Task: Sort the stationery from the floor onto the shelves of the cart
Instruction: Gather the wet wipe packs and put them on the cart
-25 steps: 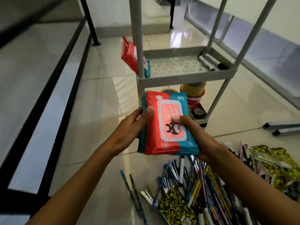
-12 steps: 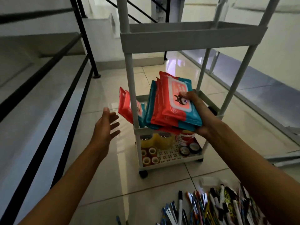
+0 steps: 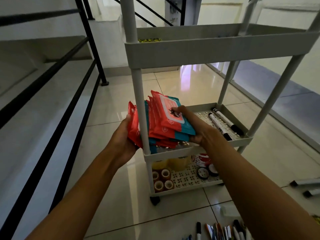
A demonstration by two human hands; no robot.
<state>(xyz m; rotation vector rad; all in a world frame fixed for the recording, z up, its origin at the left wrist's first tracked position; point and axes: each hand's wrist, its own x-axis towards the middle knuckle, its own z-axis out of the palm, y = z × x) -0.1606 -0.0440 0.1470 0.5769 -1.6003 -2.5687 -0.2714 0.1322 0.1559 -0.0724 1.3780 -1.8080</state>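
now both hands hold red-and-teal wipe packs at the cart's (image 3: 181, 51) middle shelf (image 3: 242, 142): the right hand (image 3: 194, 129) grips a stack (image 3: 166, 122), the left hand (image 3: 124, 134) holds leaning packs (image 3: 134, 125) outside the post.

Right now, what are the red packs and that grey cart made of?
The red and teal packs look like soft plastic film: glossy, with crimped edges and a stick-on flap. The cart looks like matte grey moulded plastic, judging by its thick rims and the perforated shelf floor. Its posts could be plastic or painted metal.
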